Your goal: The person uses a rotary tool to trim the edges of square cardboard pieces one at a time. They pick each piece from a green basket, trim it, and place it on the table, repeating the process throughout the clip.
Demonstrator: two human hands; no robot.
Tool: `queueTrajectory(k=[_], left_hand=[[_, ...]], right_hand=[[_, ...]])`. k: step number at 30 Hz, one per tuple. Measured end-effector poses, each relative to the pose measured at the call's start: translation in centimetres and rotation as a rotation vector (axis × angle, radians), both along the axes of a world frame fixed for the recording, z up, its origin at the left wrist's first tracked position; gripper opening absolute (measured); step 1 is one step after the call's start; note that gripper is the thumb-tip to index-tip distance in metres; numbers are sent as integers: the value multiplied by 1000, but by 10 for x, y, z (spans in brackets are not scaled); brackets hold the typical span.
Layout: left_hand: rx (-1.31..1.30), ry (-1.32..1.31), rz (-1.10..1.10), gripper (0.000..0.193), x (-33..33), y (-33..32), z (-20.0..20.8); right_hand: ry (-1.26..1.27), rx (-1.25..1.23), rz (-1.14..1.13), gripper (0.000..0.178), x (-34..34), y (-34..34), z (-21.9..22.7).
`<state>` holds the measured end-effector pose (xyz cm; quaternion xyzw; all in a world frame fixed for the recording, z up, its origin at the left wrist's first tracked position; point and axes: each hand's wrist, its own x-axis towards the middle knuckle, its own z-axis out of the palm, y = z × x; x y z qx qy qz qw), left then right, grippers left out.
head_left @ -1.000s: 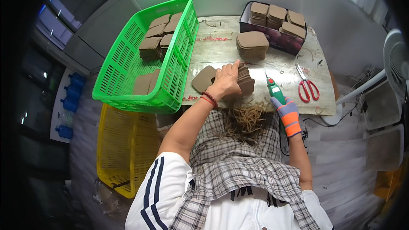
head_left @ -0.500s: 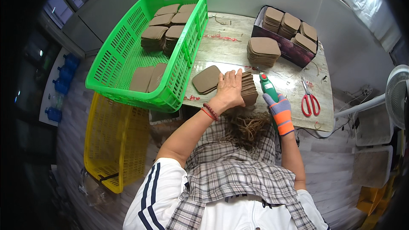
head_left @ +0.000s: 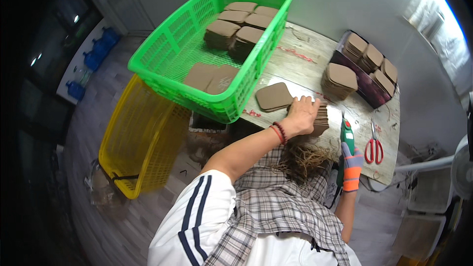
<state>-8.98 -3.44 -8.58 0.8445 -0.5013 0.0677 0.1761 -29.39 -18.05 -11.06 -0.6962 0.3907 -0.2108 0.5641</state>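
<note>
My bare left hand (head_left: 301,116), with beads and a red cord at the wrist, is wrapped over a stack of brown rounded-square pads (head_left: 321,119) turned on edge, layered edges facing right. Just left of it, a few matching loose pads (head_left: 274,97) lie flat on the table. My right hand (head_left: 352,168), in a grey and orange glove, is closed around a green handheld power tool (head_left: 347,135) with a red button and a narrow tip pointing away from me. The tool is a little right of the stack, apart from it. A bundle of brown trimmed strips (head_left: 308,158) hangs at my lap below the stack.
A green plastic basket (head_left: 162,55) holding several pad stacks stands at left, above a yellow basket (head_left: 160,140). Another pad stack (head_left: 340,81) sits beside a dark box (head_left: 377,99) of stacks. Red-handled scissors (head_left: 373,150) and red scraps (head_left: 298,54) lie on the table (head_left: 308,34).
The whole view has swung, so the table and baskets appear farther right and tilted. My left hand stays on the stack and my right hand still holds the tool.
</note>
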Motion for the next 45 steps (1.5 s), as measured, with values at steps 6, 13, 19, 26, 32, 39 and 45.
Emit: queueTrajectory(k=[6,13,19,26,32,39,45], left_hand=[[-151,439,-81,70,7,34,78],[-591,1281,-264,51,112,181,220],[-730,1329,139,34,186,293,220],[-1119,1362,290,42,257,366,211],[-1284,1001,389,47,285,375,243],[-457,1315,939,30,290,340,159],[-128,1532,959,23,316,343,136]], right_hand=[[5,-51,-41,30,-23,-9,-19],[-86,141,-149,21,-48,-10,-20],[-101,77,-149,20,-61,-17,-42],[-82,-258,-90,23,-62,-15,-47],[-117,-54,-137,19,-67,-22,-56],[62,-33,-106,22,-45,7,-14],[-13,107,-110,22,-34,16,4]])
